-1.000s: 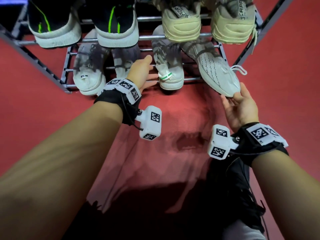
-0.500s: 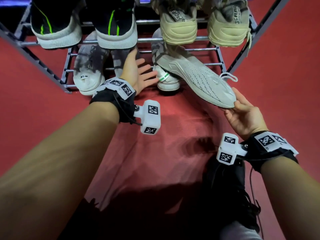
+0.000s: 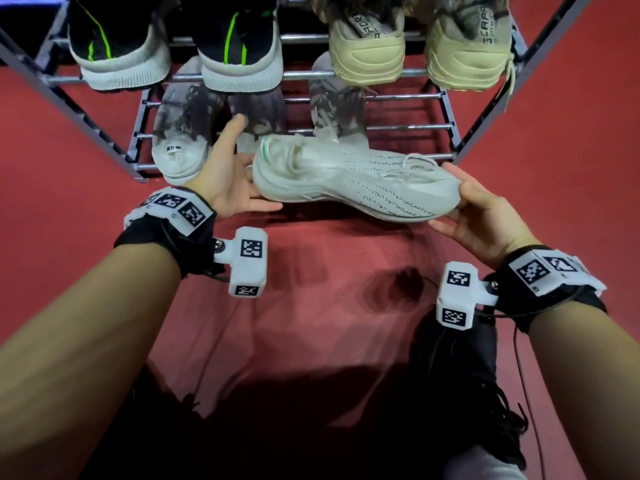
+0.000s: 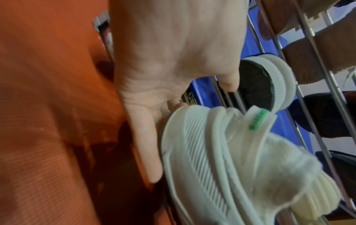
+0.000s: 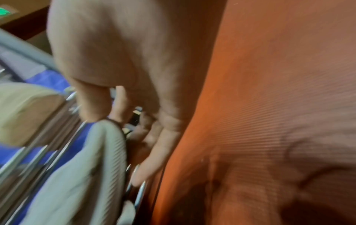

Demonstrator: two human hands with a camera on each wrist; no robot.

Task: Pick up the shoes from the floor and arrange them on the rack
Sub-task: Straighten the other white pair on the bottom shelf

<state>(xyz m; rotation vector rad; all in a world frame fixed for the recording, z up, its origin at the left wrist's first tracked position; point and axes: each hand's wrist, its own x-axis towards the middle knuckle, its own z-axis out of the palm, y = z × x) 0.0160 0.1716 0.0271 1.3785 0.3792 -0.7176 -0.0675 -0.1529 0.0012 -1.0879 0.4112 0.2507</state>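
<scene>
**The white shoe lies crosswise between the two hands, in front of the lowest shelf**

The white shoe (image 3: pixel 353 181) is held in the air just in front of the rack (image 3: pixel 450 133), above the red floor (image 3: pixel 329 278). Its long axis runs from left to right, so it is parallel to the front bar of the lowest shelf and not pointing into it. The heel, with a small green tab (image 4: pixel 257 120), is at the left hand (image 3: pixel 228 181); the toe is at the right hand (image 3: pixel 485 216).

The left hand has its fingers (image 4: pixel 146 144) straight and a little spread, and the palm lies against the heel end. The right hand cups the toe from the side and below; its fingers seem loosely bent around the tip, but the right wrist view is blurred, so the exact hold is hard to tell.

On the lowest shelf, a grey shoe (image 3: pixel 180 140) stands at the left, and another white shoe (image 3: pixel 334 102) stands behind the held one. The place to the right of this second shoe looks free. The upper shelf carries black shoes (image 3: pixel 239 46) and beige shoes (image 3: pixel 367 50).

Probably the shoe must be turned so that one end points into the rack, and then be put in the free place. The right hand is nearer to this place, so the toe end should probably swing inward while the left hand guides the heel.
</scene>
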